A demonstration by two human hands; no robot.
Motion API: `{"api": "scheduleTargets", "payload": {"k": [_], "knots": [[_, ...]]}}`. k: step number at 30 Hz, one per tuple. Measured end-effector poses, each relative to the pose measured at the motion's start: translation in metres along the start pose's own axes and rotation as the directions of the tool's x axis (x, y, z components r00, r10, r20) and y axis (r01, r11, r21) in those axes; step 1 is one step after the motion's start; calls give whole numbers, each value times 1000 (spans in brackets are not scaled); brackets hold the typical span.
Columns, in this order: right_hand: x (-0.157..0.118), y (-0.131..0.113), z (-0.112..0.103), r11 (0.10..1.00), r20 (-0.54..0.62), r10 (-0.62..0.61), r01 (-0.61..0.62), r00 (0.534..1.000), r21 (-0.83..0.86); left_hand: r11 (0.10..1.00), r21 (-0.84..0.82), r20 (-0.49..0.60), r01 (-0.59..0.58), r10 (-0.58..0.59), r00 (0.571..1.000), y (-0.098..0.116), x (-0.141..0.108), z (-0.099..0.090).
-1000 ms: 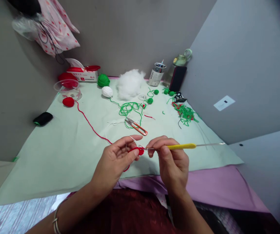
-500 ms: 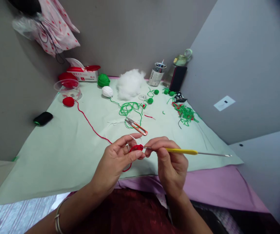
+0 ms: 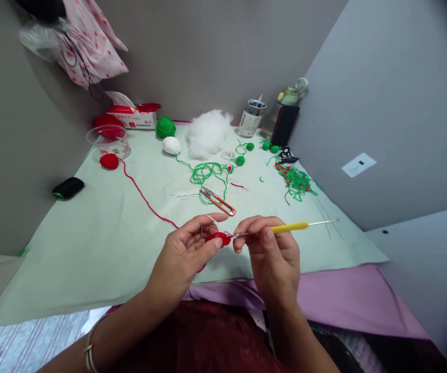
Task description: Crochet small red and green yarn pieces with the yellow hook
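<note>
My left hand (image 3: 186, 248) pinches a small red crochet piece (image 3: 219, 238) between thumb and fingers, with white yarn (image 3: 216, 221) stretched over the raised index finger. A yellow-handled crochet hook (image 3: 289, 227) is gripped in my right hand (image 3: 272, 254); its left tip meets the edge of the red piece, and its other metal end points right. Red yarn (image 3: 145, 199) runs from a red yarn ball (image 3: 109, 161) toward my left hand. Just beyond my hands lie orange-handled thread snips (image 3: 221, 202).
Green yarn (image 3: 208, 173) lies loosely coiled behind the snips. White stuffing (image 3: 208, 134), a white yarn ball (image 3: 171, 145), a green yarn ball (image 3: 165, 127) and a pen tin (image 3: 251, 120) stand at the back. Yarn scraps (image 3: 296, 181) are piled right; a black spool (image 3: 68, 188) lies left.
The hook's right end has swung upward and pulled in leftward as my right hand turned. The red piece has tilted slightly in my left hand.
</note>
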State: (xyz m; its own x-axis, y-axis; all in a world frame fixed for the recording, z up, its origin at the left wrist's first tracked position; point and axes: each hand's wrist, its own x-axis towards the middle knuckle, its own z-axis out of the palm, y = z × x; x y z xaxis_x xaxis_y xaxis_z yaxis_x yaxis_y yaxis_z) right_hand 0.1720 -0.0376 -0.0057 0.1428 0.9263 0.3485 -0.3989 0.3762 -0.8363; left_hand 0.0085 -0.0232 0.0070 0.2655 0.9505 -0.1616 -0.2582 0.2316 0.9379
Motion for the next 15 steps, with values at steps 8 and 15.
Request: {"api": "scheduleTargets", "payload": {"k": [8,15], "knots": [[-5,-1,-3,984,35,-70,75,997,-162,998,17,-1,-58,58,998,3,-2,3],[-6,1,-4,977,46,-102,108,994,-185,996,3,-9,-87,87,996,6,0,5]]}}
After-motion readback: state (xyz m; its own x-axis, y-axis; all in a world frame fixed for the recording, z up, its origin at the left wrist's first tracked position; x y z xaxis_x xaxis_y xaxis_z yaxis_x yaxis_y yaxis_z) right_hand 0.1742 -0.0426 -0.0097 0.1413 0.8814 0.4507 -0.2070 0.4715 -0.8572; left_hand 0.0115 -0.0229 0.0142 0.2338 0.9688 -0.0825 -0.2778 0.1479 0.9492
